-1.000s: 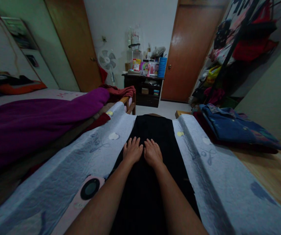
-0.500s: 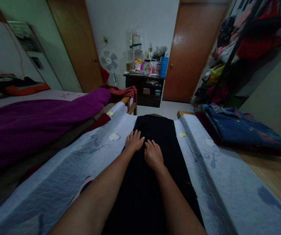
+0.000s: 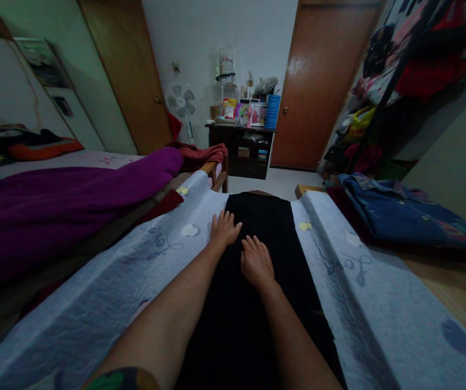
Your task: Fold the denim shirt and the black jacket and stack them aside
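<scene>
A long black garment [image 3: 263, 216], perhaps trousers, lies spread flat over a pale blue-white patterned sheet [image 3: 168, 254]. My left hand [image 3: 225, 228] rests on the garment's left edge, palm down with fingers spread. Just right of it and a little nearer to me, my right hand [image 3: 257, 261] lies palm down on the black cloth, fingers slightly bent but not gripping. The near part of the garment is partly hidden by my forearms, and its exact kind is hard to make out.
A folded denim shirt [image 3: 411, 214] lies on a dark red cloth at the right, over a wooden surface [image 3: 439, 276]. To the left is a purple blanket [image 3: 94, 189] on a bed. Beyond stand a fan [image 3: 182, 103], a dark cabinet [image 3: 241, 146] and a wooden door [image 3: 317, 86].
My left hand has slid slightly forward, its fingers spread wider. My right hand has shifted slightly right and nearer to me. The black garment still lies flat.
</scene>
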Tool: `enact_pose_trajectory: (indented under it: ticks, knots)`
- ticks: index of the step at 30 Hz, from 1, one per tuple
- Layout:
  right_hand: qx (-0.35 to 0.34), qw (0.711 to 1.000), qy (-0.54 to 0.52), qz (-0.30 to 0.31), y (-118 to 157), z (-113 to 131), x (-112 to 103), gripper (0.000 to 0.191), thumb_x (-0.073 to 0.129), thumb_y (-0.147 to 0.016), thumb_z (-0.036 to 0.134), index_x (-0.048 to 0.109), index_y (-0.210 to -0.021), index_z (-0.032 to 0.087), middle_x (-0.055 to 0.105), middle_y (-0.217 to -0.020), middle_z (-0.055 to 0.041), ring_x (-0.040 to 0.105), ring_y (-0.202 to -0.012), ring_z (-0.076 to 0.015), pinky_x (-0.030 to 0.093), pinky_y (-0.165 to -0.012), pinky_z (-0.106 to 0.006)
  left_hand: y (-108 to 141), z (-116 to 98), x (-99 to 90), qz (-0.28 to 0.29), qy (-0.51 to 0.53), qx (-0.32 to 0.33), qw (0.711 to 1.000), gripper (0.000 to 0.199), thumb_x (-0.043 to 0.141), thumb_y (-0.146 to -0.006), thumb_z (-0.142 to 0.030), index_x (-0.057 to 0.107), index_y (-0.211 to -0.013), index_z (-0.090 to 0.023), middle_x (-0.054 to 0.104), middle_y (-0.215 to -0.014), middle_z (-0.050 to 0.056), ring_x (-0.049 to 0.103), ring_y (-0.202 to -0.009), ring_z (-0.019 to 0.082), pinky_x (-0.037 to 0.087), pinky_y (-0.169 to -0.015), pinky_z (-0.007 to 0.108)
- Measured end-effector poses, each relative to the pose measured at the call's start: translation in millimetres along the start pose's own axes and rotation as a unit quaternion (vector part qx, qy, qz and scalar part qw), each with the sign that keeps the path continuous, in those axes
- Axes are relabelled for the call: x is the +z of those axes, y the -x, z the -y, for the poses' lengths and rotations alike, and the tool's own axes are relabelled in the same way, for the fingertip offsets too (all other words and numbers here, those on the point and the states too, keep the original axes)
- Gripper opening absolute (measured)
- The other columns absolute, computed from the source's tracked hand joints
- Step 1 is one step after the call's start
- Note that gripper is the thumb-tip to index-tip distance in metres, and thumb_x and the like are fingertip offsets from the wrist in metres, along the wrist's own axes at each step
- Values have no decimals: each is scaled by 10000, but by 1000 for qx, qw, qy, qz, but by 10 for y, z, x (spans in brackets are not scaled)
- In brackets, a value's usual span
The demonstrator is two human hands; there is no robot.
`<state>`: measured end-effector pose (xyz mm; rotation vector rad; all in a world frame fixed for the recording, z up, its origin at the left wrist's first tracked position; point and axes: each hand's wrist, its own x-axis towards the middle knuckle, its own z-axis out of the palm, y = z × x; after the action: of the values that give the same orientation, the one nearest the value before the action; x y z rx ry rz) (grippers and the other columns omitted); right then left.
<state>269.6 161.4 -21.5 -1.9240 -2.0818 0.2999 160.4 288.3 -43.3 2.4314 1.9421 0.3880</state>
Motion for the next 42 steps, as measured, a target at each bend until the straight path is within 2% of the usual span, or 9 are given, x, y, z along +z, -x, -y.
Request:
enact_pose_trajectory:
  ticks: [3,6,9,14,21,26,32,36,42]
  knots:
    - [-2,1000,-2,-2,-5,2,-3,498,309,-934,266,453,-1390,128,391,-1486,-79,246,-1409,-239,165,-1135,-386,26,-7,-19,-58,10,49,997,499,331,-942,-340,450,-1370,-114,427,-1460,117,256,-1407,231,161,-1165,409]
    - [-4,1000,-2,-1,-7,3,0,499,303,-934,266,459,-1385,119,396,-1483,-83,249,-1407,-243,166,-1135,-388,55,-6,-23,-66,33,91,993,434,346,-910,-171,501,-1315,-162,565,-1321,83,460,-1265,175,320,-1089,304]
    - [-4,1000,0,-1,-3,3,3,501,309,-933,263,451,-1390,115,390,-1486,-84,241,-1410,-242,159,-1138,-390,52,-5,15,-60,35,76,995,404,340,-923,-182,510,-1288,-152,634,-1201,96,564,-1135,184,421,-989,301]
    - [-5,1000,2,1,5,3,1,493,319,-933,252,451,-1391,127,387,-1488,-85,233,-1414,-234,164,-1133,-386,-44,11,111,-53,33,71,996,473,385,-946,-368,479,-1308,-78,547,-1333,170,453,-1289,251,345,-1072,356]
    - [2,1000,-1,1,1,4,9,501,318,-935,263,437,-1402,126,374,-1496,-77,227,-1416,-234,156,-1137,-392,-187,64,148,33,36,51,998,664,270,-947,-536,346,-1429,-86,327,-1513,154,279,-1405,261,252,-1129,395]
    - [4,1000,-4,3,2,11,-5,491,319,-937,265,445,-1396,144,367,-1501,-71,224,-1417,-224,162,-1136,-391,-310,52,138,33,28,44,998,677,253,-942,-556,388,-1402,-79,359,-1492,174,309,-1390,276,270,-1114,403]
    - [3,1000,-10,-7,5,20,-10,485,332,-930,245,457,-1386,135,396,-1484,-78,242,-1411,-233,167,-1138,-393,-543,-29,68,32,15,23,999,589,228,-955,-517,548,-1242,-115,521,-1362,173,462,-1282,276,378,-1023,383]
    - [5,1000,-8,-11,8,16,8,481,347,-929,249,457,-1387,153,395,-1484,-74,244,-1412,-223,169,-1139,-391,-658,-52,68,31,10,7,999,624,261,-926,-567,542,-1244,-110,552,-1304,197,508,-1221,317,430,-954,424]
    - [8,1000,-12,-8,2,16,5,478,340,-933,248,463,-1385,154,391,-1486,-75,244,-1412,-232,175,-1137,-402,-698,-41,160,18,1,2,1000,660,285,-922,-537,411,-1381,-79,413,-1448,205,345,-1359,318,239,-1107,491]
